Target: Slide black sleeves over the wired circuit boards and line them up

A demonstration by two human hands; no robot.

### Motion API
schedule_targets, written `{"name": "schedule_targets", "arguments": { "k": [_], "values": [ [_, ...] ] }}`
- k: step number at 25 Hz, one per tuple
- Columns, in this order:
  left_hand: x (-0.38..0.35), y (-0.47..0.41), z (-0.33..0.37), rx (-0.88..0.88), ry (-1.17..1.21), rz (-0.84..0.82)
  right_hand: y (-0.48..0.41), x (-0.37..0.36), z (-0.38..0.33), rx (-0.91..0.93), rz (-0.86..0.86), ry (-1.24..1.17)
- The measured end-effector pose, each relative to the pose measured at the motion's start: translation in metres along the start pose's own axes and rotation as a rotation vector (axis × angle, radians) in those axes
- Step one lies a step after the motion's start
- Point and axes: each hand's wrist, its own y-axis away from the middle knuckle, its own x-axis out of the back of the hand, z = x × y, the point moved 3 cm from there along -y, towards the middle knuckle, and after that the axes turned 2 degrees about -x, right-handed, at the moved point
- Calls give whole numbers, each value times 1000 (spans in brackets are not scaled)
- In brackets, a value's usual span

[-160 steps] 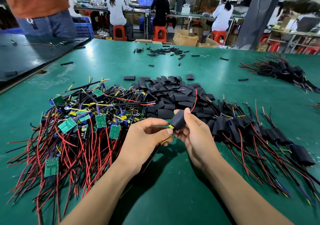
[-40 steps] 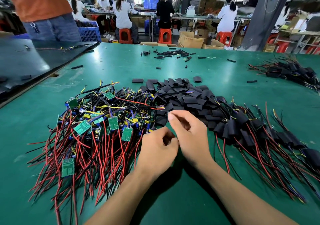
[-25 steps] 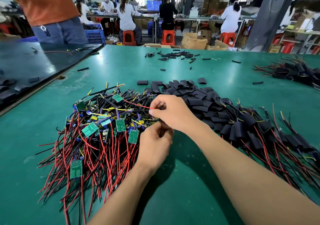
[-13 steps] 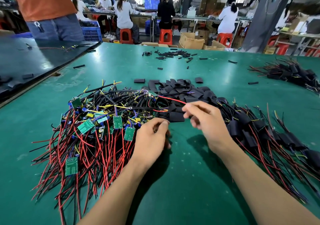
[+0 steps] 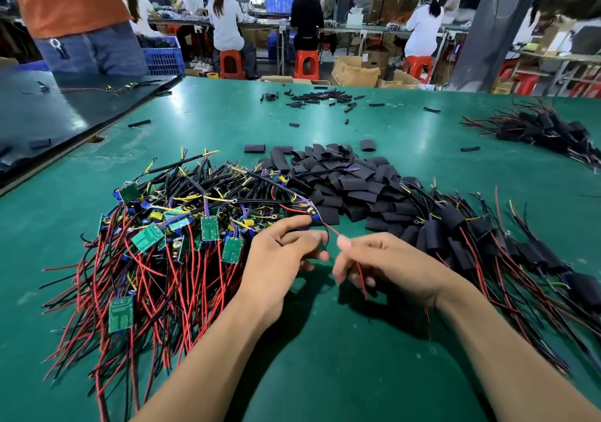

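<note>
Head view looks down on a green worktop [image 5: 325, 373], with both forearms reaching in from the near edge. The left hand [image 5: 283, 259] has its fingers curled round the wires of a wired board [image 5: 313, 214]. This board is unsleeved and sits just past the index fingertip, at the near edge of the loose black sleeves [image 5: 344, 187]. A red lead [image 5: 331, 230] runs from that board across the gap to the right hand [image 5: 390, 264], which pinches it between thumb and fingers; the free end hangs out below the palm. (A thin black lead also loops between the hands, and I cannot tell which hand has it.)

Left of the hands lies a heap of bare boards [image 5: 182, 226], green plates tangled in red, black and yellow wire. To the right, sleeved boards [image 5: 455, 236] lie side by side in a row, with their wires trailing toward the near edge. A second sleeved heap [image 5: 546, 129] lies well apart at the far right. Short tube offcuts [image 5: 318, 98] are scattered at the far side. A dark panel [image 5: 65, 109] overlaps the worktop's left corner. Behind it, people sit on red stools [image 5: 305, 63].
</note>
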Motion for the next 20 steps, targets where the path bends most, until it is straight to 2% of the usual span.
{"name": "schedule_targets", "arguments": {
  "k": [2,4,8,12,14,16,18,20],
  "values": [
    [-2,3,1,0,-16,-27,-6,4,6,-46,199,-184],
    [-7,8,3,-24,-104,-81,-11,4,11,-37,295,-325],
    [-17,18,4,-137,-477,-245,-12,-3,13,76,385,-298],
    [-22,23,7,-82,-338,-330,-12,4,17,66,538,-315],
    [-24,23,9,-27,-271,-385,-13,5,16,36,512,-458],
    [-21,18,7,83,-133,-372,-13,4,12,31,438,-695],
    [-17,12,5,141,-25,-304,-10,4,8,33,291,-921],
    [-16,12,3,105,-48,-265,-4,3,2,61,82,-1132]
  ]
}}
